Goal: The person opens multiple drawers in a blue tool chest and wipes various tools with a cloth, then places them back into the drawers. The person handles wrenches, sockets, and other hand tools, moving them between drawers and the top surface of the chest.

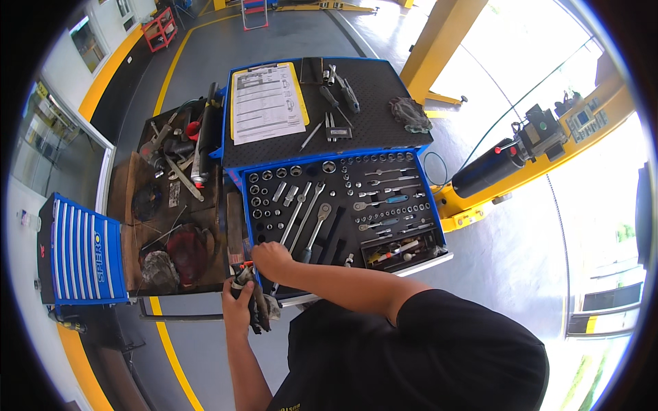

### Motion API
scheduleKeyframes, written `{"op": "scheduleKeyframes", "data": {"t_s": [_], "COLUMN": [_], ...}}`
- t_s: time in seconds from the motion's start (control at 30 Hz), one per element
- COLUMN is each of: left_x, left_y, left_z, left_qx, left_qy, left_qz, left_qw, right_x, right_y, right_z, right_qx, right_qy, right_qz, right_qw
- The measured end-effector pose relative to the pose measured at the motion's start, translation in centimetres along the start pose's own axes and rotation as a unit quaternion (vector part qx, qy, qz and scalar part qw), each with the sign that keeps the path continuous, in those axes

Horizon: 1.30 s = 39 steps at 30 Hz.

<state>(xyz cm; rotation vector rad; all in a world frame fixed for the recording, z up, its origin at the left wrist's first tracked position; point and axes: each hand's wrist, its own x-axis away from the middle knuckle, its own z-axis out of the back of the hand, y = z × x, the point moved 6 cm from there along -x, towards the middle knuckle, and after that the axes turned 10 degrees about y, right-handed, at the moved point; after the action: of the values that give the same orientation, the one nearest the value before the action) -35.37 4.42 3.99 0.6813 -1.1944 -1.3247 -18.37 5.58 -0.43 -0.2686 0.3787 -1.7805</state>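
At the near left corner of the open tool drawer (291,226), my left hand (236,308) is closed round a dark, crumpled rag-like bundle (260,308) with greyish ends. Just above it, my right hand (271,259) is curled, and its fingers hide whatever they hold. A small orange-red piece (245,264) shows between the two hands, too small to name. Beside my right forearm, a large ratchet (323,214) and long bars lie in the drawer's black foam, with chrome sockets (295,170) in rows behind them.
On the cabinet's black top (274,152) lie a yellow clipboard (302,103) with papers, screwdrivers, pliers and a crumpled grey cloth (410,114). A cluttered wooden bench (133,178) stands left, with a blue drawer unit (86,253) beyond. A yellow lift post (439,51) rises behind.
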Motion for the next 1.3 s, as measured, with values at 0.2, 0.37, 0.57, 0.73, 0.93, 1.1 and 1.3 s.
{"op": "scheduleKeyframes", "data": {"t_s": [0.2,0.37,0.57,0.73,0.93,1.1,1.3], "left_x": [0.1,0.9,2.2,3.4,3.8,3.5,3.0], "left_y": [-0.2,-0.5,-0.9,-1.8,-1.7,-0.9,-1.2], "left_z": [-3.3,-5.4,-6.6,-7.0,-7.0,-6.9,-6.4], "left_qx": [-0.067,-0.101,-0.088,-0.077,-0.055,-0.049,0.041], "left_qy": [0.015,0.01,0.139,0.203,0.222,0.216,0.176], "left_qz": [0.013,0.008,-0.007,0.009,0.035,0.022,0.071], "left_qw": [0.998,0.995,0.986,0.976,0.973,0.975,0.981], "right_x": [-0.7,-8.5,-25.6,-36.0,-43.6,-43.2,-29.5], "right_y": [2.1,14.7,32.9,38.7,46.9,50.7,43.6], "right_z": [2.9,17.1,32.9,28.1,23.1,24.0,33.5], "right_qx": [-0.091,-0.091,0.043,0.099,0.185,0.298,-0.204], "right_qy": [-0.07,0.022,0.252,0.132,-0.072,-0.02,0.049], "right_qz": [-0.01,-0.044,-0.143,-0.158,-0.237,0.07,0.037], "right_qw": [0.993,0.995,0.956,0.974,0.951,0.952,0.977]}}
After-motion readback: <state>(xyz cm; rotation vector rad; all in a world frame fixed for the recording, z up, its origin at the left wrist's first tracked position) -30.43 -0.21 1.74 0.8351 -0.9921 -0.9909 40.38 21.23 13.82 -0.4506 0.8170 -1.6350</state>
